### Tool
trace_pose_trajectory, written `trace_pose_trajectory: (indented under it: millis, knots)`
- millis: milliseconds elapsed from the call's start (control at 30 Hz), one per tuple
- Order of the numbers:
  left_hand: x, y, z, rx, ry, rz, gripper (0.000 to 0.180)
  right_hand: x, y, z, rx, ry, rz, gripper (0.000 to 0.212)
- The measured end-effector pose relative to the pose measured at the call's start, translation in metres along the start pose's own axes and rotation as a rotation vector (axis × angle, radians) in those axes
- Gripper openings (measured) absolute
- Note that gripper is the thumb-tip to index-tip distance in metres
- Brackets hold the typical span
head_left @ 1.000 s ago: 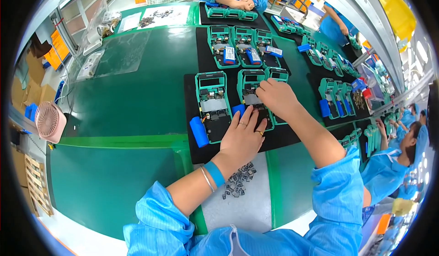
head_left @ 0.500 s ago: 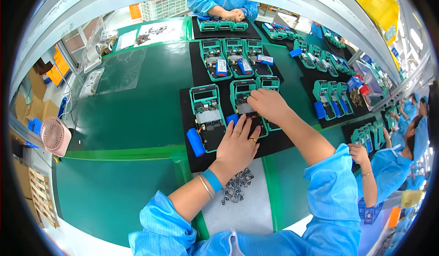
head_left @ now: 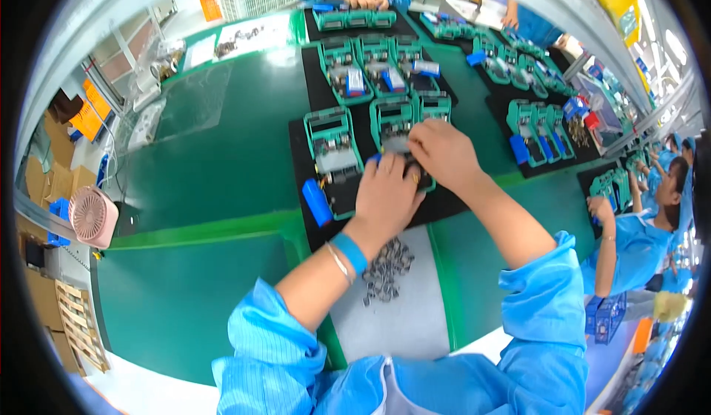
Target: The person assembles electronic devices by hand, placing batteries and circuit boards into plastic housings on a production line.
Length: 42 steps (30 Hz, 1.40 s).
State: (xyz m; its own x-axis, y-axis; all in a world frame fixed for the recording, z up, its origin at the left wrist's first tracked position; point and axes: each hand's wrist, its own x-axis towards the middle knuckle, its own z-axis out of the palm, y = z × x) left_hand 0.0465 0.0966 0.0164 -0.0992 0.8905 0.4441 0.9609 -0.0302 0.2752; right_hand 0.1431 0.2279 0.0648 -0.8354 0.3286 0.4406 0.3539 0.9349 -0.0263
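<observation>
Over the lower part of the middle green device housing (head_left: 390, 118), my left hand (head_left: 386, 196) rests with its fingers bent and drawn in, tips hidden among the inner parts. My right hand (head_left: 448, 155) is at the same housing's right side, thumb and fingers pinched together; whatever they hold is hidden. A bit of blue shows by the left fingertips. Left of them lies another open green housing (head_left: 337, 159) with a grey sheet inside and a blue battery (head_left: 317, 202) at its lower left corner. A third housing (head_left: 432, 106) is partly covered by my right hand.
Three more housings (head_left: 364, 70) lie on a black mat beyond. Small dark parts (head_left: 388, 270) are heaped on a grey strip nearest me. A pink fan (head_left: 93, 216) stands at left. Other people work at the far side and at right, beside more housings (head_left: 541, 133).
My left hand's spread fingers have drawn in and bent, shifting a little right and up the housing. My right hand stays pinched at the housing. The whole view has tilted slightly.
</observation>
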Motion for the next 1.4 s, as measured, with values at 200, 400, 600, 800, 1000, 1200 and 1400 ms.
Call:
trace_pose_trajectory:
  millis: [200, 400, 600, 800, 1000, 1200, 1400]
  knots:
    - [-0.004, -0.013, 0.011, 0.074, -0.016, 0.008, 0.052, -0.094, -0.052, -0.028, 0.474, -0.105, 0.052, 0.011]
    - [-0.007, -0.013, 0.001, 0.06, -0.038, 0.029, 0.053, -0.148, -0.082, -0.019, 0.403, -0.202, 0.177, 0.01]
    - [-0.012, -0.022, -0.008, 0.08, -0.07, 0.094, 0.054, -0.158, -0.076, -0.006, 0.27, -0.122, 0.053, 0.012]
    - [0.002, -0.02, -0.022, 0.069, -0.123, 0.144, 0.054, -0.162, -0.067, -0.009, 0.31, -0.086, -0.074, 0.019]
    - [0.051, 0.008, -0.013, -0.09, -0.061, 0.213, 0.054, -0.165, -0.065, -0.014, 0.434, -0.098, 0.073, 0.02]
    - [0.072, 0.03, 0.033, -0.148, -0.044, 0.207, 0.067, -0.165, -0.077, -0.018, 0.327, -0.157, 0.053, 0.019]
    - [0.09, 0.028, 0.056, -0.14, -0.111, 0.169, 0.061, -0.172, -0.067, -0.016, 0.303, -0.197, 0.015, 0.013]
